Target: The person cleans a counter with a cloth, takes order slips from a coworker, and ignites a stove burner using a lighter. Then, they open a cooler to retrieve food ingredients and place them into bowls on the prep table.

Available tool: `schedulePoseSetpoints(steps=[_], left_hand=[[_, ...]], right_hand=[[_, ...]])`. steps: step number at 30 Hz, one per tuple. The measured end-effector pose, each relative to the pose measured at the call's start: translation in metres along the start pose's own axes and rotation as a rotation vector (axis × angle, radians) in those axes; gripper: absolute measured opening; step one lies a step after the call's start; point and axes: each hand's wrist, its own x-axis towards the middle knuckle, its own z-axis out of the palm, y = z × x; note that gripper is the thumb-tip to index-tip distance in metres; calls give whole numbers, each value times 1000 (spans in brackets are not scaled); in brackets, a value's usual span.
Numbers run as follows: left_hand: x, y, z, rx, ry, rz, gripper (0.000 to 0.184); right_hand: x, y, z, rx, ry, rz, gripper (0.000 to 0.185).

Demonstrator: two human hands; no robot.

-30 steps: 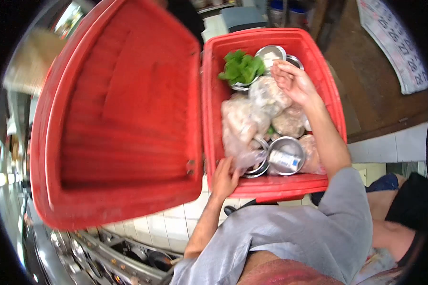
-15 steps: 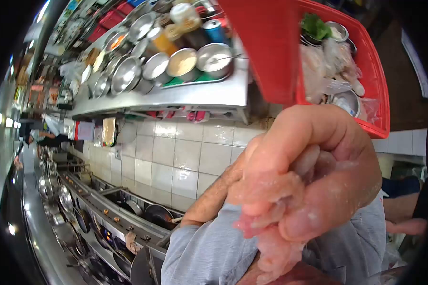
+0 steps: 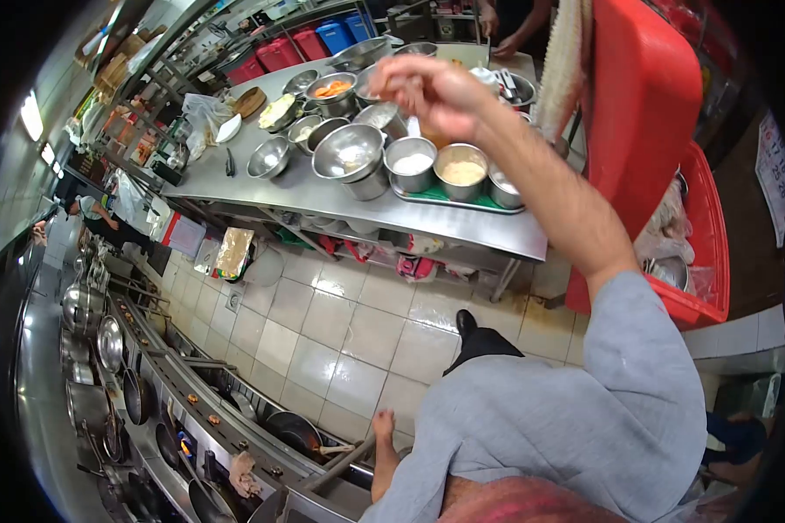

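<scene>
My right hand (image 3: 432, 94) is stretched out over the metal bowls on the steel table (image 3: 323, 193). Its fingers are curled and blurred, and what they hold is hard to tell. Below it stand a wide metal bowl (image 3: 347, 155), a round pot of white contents (image 3: 410, 163) and a pot of yellowish contents (image 3: 461, 171). Low beside my body, my left hand (image 3: 383, 424) hangs over the floor, closed, with nothing visible in it. The red cooler (image 3: 705, 279) is at the right, its lid (image 3: 641, 105) raised; bags and a metal bowl show inside.
Another person's hands (image 3: 508, 44) are at the table's far side. A bowl of orange pieces (image 3: 332, 88) stands among other bowls. Stoves with pans (image 3: 295, 433) line the lower left. A distant person (image 3: 105, 218) stands at the left.
The view has swung from the cooler to the steel table. My right hand, close to the camera with raw meat half a second ago, now reaches out over the bowls. My left hand has left the cooler.
</scene>
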Motion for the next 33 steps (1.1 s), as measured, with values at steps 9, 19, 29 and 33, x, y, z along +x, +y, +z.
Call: schedulePoseSetpoints(steps=[9, 19, 29, 33], left_hand=[[-16, -16, -10, 251, 34, -126, 14], [107, 125, 53, -344, 143, -222, 13], [150, 226, 38, -278, 191, -266, 18], [154, 178, 28, -124, 34, -317, 23]], right_hand=[[193, -86, -182, -572, 362, -21, 16], [290, -99, -393, -1241, 402, 584, 17], [348, -99, -536, -1843, -374, 638, 33], [353, -68, -499, -1943, 728, 719, 27]])
